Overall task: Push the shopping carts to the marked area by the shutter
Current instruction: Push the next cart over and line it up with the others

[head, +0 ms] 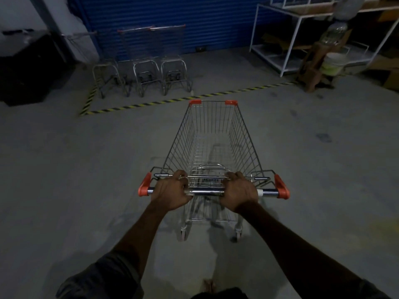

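Observation:
An empty wire shopping cart (213, 134) with orange corner caps stands in front of me on the concrete floor, its nose pointing at the yellow-black floor tape (151, 103). My left hand (170, 192) grips the chrome handle bar (205, 192) left of centre. My right hand (239, 192) grips the same bar right of centre. Beyond the tape, three parked carts (142, 61) stand side by side against the blue roller shutter (172, 20). The cart's nose is just short of the tape line.
A dark box-like object (26, 67) sits at the far left. On the right stand a white metal shelving frame (278, 39), a wooden stool (313, 67) and a pale bucket (332, 64). Open concrete floor lies on both sides of the cart.

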The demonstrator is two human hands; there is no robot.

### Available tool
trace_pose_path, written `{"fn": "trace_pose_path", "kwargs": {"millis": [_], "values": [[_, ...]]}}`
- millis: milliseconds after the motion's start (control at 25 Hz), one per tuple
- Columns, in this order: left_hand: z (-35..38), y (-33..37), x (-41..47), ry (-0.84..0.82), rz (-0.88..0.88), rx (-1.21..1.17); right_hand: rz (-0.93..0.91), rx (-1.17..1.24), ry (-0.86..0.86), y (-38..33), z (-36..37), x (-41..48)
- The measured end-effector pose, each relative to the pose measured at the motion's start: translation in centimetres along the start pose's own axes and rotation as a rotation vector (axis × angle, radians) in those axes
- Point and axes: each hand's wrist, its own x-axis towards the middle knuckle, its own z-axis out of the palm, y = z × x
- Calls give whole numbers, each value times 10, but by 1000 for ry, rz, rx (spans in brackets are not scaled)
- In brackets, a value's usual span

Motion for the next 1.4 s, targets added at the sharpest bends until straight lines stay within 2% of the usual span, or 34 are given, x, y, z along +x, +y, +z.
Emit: {"fn": "trace_pose_path", "kwargs": {"millis": [280, 600, 720, 1080, 1400], "values": [[23, -41, 132, -91, 52, 46, 46, 54, -105, 41, -12, 125], [55, -66, 283, -54, 51, 43, 92, 27, -82, 103, -18, 272], [67, -76, 341, -50, -4, 42, 106, -5, -51, 130, -16, 330], [97, -107, 520, -104, -103, -70, 37, 5, -135, 209, -26, 514], [129, -179, 688, -124, -73, -80, -22, -38, -108, 248, -31, 688]]}}
